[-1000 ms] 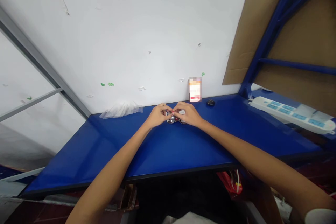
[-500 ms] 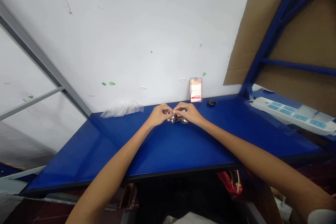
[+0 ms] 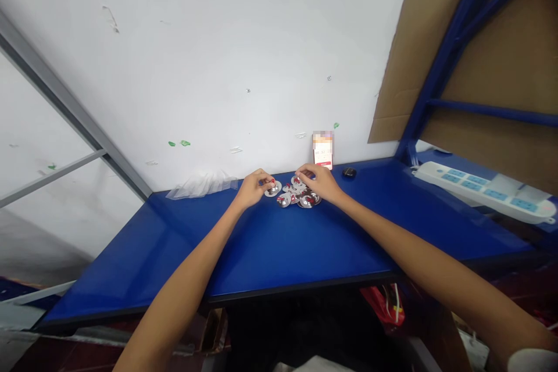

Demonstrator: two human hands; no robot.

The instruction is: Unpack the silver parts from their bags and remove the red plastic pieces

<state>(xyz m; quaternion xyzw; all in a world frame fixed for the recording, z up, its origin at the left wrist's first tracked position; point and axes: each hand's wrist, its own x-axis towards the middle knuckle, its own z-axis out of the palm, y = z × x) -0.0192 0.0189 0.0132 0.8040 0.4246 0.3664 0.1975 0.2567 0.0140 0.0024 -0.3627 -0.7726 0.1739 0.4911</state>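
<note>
My left hand (image 3: 256, 187) pinches the red top of a shiny, domed metal disc (image 3: 274, 190) that looks like a finger cymbal. Close by on the right, my right hand (image 3: 320, 180) has thumb and fingers closed at a similar red-topped disc (image 3: 296, 180). Between and below the hands lies a pile of these silvery discs (image 3: 306, 201) with red parts, overlapping on the blue table (image 3: 261, 244). Part of the pile is hidden behind my right hand.
Clear plastic bags (image 3: 203, 184) lie at the back left against the white wall. A phone (image 3: 323, 151) leans upright on the wall, with a small black object (image 3: 349, 172) beside it. A white power strip (image 3: 483, 192) is at the right.
My hands, which were together over the discs, have moved apart. The left has shifted left with one disc, and more of the pile now shows. The view has tilted slightly.
</note>
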